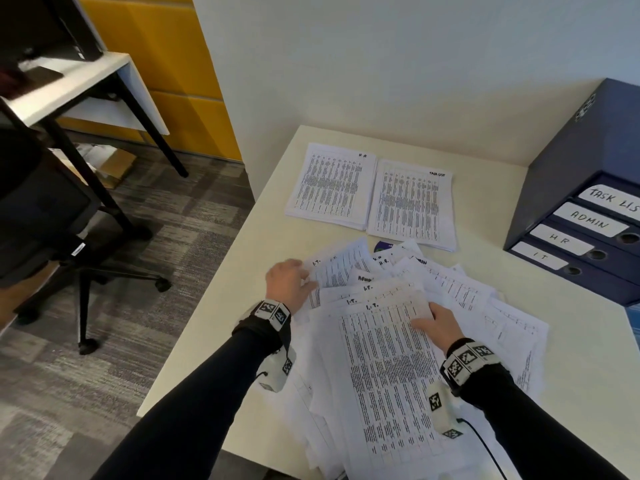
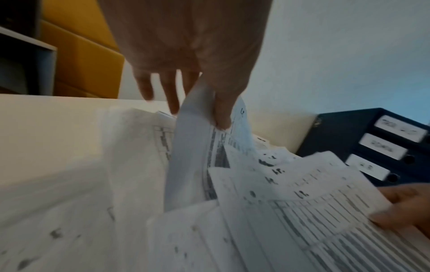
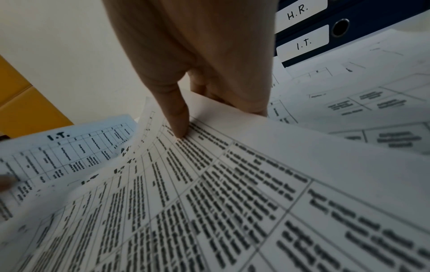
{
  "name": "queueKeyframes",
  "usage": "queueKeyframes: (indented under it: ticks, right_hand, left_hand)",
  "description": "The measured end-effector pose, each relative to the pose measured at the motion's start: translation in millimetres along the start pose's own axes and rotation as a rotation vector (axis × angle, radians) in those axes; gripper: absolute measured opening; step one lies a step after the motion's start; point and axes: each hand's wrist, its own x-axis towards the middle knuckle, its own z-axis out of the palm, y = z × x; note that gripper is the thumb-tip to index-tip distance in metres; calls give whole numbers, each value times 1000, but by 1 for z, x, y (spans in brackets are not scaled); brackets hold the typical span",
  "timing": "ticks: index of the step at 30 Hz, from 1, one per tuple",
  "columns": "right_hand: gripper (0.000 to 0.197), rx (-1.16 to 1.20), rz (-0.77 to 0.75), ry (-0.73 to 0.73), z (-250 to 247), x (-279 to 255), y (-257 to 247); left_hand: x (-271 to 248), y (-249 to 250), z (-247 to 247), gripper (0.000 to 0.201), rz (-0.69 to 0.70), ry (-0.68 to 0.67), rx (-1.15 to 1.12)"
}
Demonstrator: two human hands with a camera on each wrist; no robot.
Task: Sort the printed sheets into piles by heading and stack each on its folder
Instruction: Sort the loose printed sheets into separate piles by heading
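Left hand: the left hand (image 1: 289, 284) is reaching over the left edge of the loose heap; its thumb and fingers (image 2: 222, 117) are pinching the raised edge of an I.T. sheet (image 2: 193, 147), which is curling upward.
Right hand: the right hand (image 1: 438, 322) is gripping the upper right corner of the top I.T. sheet (image 1: 384, 368), thumb (image 3: 179, 117) pressing on the print, the other fingers curling under the paper.
Hands relative to each other: they are sitting apart, one at each side of the heap's top sheets.
Loose heap: the unsorted sheets (image 1: 460, 292) are lying fanned and overlapping on the near part of the counter (image 1: 221, 327), directly under and between both hands; headings I.T., H.R. and Admin are showing.
Sorted piles: an H.R. pile (image 1: 332, 185) and a Task List pile (image 1: 412, 202) are lying side by side, just touching, beyond the heap and well apart from the hands.
Folders: four dark blue folders (image 1: 581, 216), labelled Task List, Admin, H.R. and I.T., are lying stacked at the counter's right, near the heap's far right edge.
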Motion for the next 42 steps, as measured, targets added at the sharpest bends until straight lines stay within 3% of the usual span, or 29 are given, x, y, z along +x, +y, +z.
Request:
queueKeyframes:
  ticks: [2,4,6,8,11,14,21,28,32,42]
  right_hand:
    - [23,-8,-12,10,1,0,-1]
    - [22,-17,-20,29,3,-1,-1]
    - [24,-25,-17,50,4,-1,-1]
    - [23,-32,-11,63,5,-1,-2]
    - [25,-41,-10,69,4,1,-2]
    - [27,-44,-3,71,4,2,-3]
    - [20,-32,0,85,6,3,-1]
    - [18,-28,8,96,7,3,-1]
    - [22,-50,5,106,8,3,-1]
    - [25,-62,13,119,10,2,-2]
  left_hand:
    - [4,-10,-4,38,-156,-93,26]
    - [7,-13,-8,47,-217,-148,12]
    - [8,-12,-7,40,-74,-51,137]
    - [-1,-5,-7,30,172,51,230]
    - [-8,-5,1,23,416,108,306]
    - [-13,-6,3,9,377,64,305]
    - [-12,-7,6,33,327,31,307]
    - [-15,-12,13,18,349,130,284]
    - [-18,-12,9,22,419,188,318]
    - [-28,-11,9,20,407,171,267]
